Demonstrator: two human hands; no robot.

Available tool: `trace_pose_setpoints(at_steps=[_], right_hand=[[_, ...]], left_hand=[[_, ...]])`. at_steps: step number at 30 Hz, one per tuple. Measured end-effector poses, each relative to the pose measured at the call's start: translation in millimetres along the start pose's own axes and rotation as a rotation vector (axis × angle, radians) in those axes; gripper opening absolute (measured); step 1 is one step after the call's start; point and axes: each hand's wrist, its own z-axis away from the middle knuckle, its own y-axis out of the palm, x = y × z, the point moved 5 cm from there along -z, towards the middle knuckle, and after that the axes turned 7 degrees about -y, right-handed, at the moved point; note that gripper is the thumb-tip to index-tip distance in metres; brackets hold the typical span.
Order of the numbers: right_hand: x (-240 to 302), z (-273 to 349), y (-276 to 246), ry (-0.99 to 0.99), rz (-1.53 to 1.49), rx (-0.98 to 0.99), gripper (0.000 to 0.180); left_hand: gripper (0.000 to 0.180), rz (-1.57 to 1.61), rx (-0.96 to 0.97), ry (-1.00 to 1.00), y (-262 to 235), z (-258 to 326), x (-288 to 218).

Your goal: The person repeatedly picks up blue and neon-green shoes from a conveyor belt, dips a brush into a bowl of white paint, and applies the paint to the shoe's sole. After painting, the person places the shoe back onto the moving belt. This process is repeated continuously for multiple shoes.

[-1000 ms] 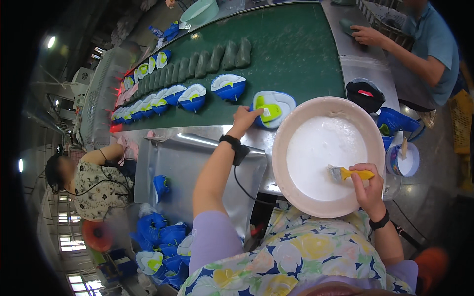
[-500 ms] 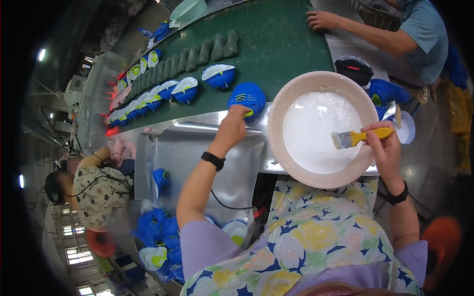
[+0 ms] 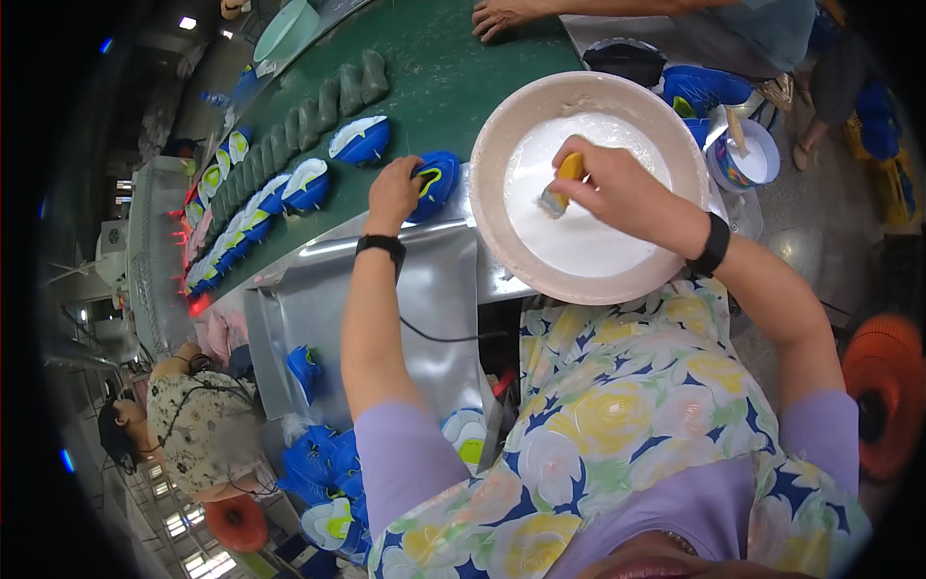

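Head view, hands [image 3: 394, 196] apart, right arm [image 3: 770, 288] bent

Brush [image 3: 571, 167] partly hidden, blue-shirted co-worker [image 3: 770, 35] cut off

Green tabletop [image 3: 439, 87], blue shoe uppers [image 3: 364, 147], dark forms [image 3: 329, 104]

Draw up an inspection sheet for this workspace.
Surface: green table bearing a row of dark shoe molds and blue shoes.
Things in use: blue shoe; yellow brush; beige basin of white liquid.
Clutter: shoe pile beside the left sleeve; bucket right of the basin.
Hands: left hand grips the blue shoe; right hand holds the brush over the liquid.
Cables: black cable across the metal tray.
Surroundings: co-worker's hand at the table's far side.
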Motion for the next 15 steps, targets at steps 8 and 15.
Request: trace_pose_setpoints(at_steps=[8, 15], right_hand=[[6.4, 19.4, 28.9, -0.029, 0.097, 0.37, 0.021], [2.7, 24.0, -52.8, -0.107, 0.064, 0.068, 0.019]], left_hand=[[0.032, 0.901, -0.245, -0.481, -77.7, 46.2, 10.7], [0.043, 0.979, 0.032, -0.192, -85.7, 68.7, 0.4]])
